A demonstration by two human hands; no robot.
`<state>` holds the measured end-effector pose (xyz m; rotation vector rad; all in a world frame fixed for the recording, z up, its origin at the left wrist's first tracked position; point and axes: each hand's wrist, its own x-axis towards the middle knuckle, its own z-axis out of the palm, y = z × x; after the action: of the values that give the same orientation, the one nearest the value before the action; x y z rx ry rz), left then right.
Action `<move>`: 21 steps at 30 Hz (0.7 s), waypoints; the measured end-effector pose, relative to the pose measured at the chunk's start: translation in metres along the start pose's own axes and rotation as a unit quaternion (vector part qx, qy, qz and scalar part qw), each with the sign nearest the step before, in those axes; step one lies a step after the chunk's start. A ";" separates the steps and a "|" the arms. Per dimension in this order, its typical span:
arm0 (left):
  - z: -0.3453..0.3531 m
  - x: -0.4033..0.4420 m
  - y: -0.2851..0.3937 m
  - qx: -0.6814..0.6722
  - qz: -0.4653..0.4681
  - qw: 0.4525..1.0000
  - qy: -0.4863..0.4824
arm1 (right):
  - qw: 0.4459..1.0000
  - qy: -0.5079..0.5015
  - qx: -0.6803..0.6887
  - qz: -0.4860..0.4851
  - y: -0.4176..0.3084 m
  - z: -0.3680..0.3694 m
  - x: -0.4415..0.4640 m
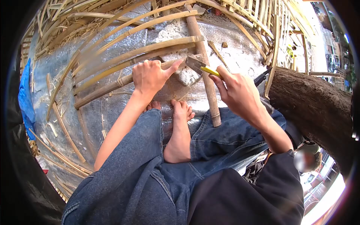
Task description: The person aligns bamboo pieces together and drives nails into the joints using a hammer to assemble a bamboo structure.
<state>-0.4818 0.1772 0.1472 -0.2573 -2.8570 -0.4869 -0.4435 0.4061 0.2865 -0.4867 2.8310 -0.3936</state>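
My left hand (149, 77) is wrapped round a bamboo slat (112, 87) near its right end, with the thumb stretched along it. My right hand (240, 90) holds a hand tool by its yellow handle (210, 70); its broad grey metal head (194, 64) is at the slat's end, against a round bamboo pole (202, 52). Whether the head touches the slat or the pole, I cannot tell. The pole runs across the ends of several bamboo slats (150, 48), which fan out to the left. Beneath the joint lies a pale stone block (187, 78).
My bare feet (180, 108) rest on a silvery sheet (127, 22). A thick log (311, 101) lies close on the right. Bamboo lattice (258, 22) stands at the upper right, and loose strips (63, 129) and a blue plastic sheet (26, 101) are at the left.
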 end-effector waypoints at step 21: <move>-0.002 -0.002 0.001 0.027 -0.002 1.000 -0.011 | 0.978 0.022 0.176 0.109 0.008 0.017 0.058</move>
<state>-0.4796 0.1778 0.1488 -0.2480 -2.8887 -0.4108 -0.4943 0.3895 0.2573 -0.0959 2.7293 -0.8460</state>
